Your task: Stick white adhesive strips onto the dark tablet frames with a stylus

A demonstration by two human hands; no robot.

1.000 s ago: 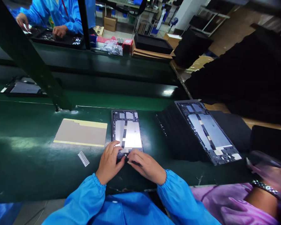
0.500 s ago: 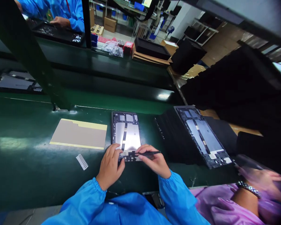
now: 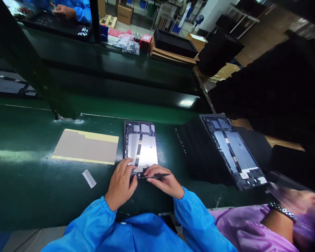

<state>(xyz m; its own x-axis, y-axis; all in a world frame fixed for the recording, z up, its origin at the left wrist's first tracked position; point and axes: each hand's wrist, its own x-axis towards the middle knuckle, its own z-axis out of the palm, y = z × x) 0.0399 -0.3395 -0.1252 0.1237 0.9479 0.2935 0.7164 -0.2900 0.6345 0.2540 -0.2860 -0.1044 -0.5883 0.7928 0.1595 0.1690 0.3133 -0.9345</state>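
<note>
An opened tablet (image 3: 148, 147), its silvery inside and black ribbon cable facing up, lies on the green bench. My left hand (image 3: 121, 182) holds its lower left corner, the fingers on top and the thumb near the bottom edge. In my right hand (image 3: 166, 182) is a slim black tool that looks like tweezers (image 3: 162, 175), pinched between thumb and fingers. Its tip is low over the tablet's bottom part, where my fingers hide the contact point. Left of the tablet lie a grey sheet with yellow edges (image 3: 85, 147) and a small white label strip (image 3: 89, 178).
On the right, another opened tablet (image 3: 237, 154) rests on a tilted black stack (image 3: 199, 157). A co-worker's blurred hand (image 3: 301, 199) with a wristband holds clear film beside it. A dark post (image 3: 39, 66) rises at left; another person's hand (image 3: 64, 12) is over a tray beyond.
My right hand and the black tweezers have moved left along the tablet's bottom part, closer to my left hand. The left hand keeps its place on the corner. The view has shifted slightly.
</note>
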